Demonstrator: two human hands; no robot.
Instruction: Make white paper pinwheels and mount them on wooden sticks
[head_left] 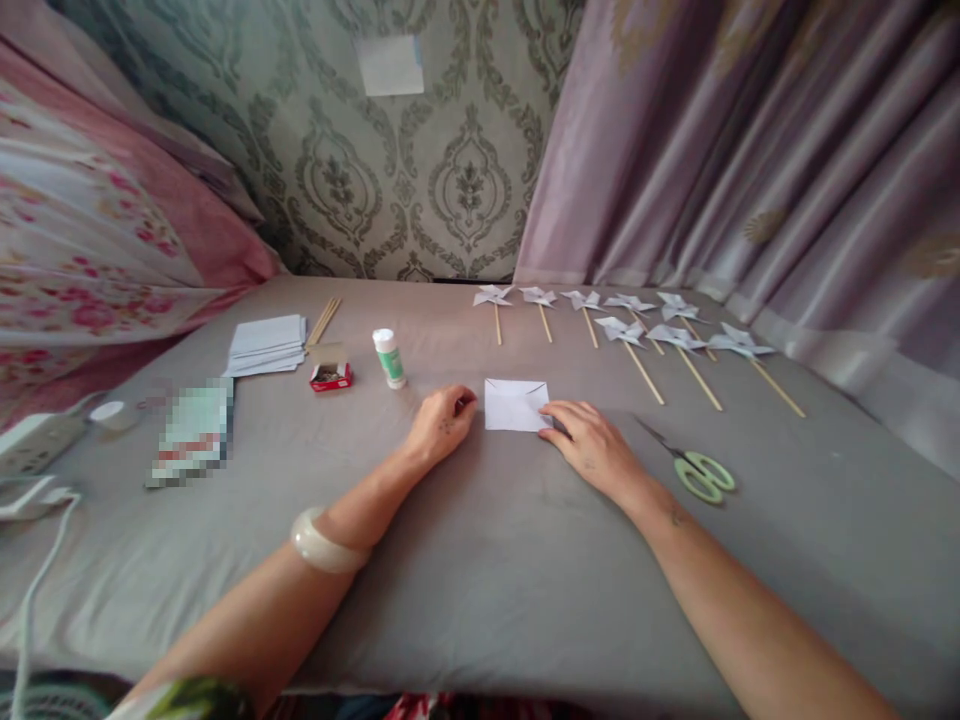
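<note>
A white square of paper [516, 406] lies flat on the grey cloth, with short slanting lines, cuts or folds, at its upper corners. My right hand [589, 440] has thumb and fingers closed at the paper's right edge. Just left of the paper, apart from it, rests my left hand [448, 415]. Its fingers are curled together, and whether anything small is inside them is hidden. Scissors [697, 470] with pale green handles lie right of my right hand. Beyond my left hand stands a white and green glue stick [390, 360].
Several paper pinwheels [620, 332] on wooden sticks lie at the back right. A paper stack [266, 345], loose sticks [325, 322] and a small open red box [331, 377] are back left. Further left are a blurred packet [193, 432], a white cap [112, 415] and a power strip [37, 445].
</note>
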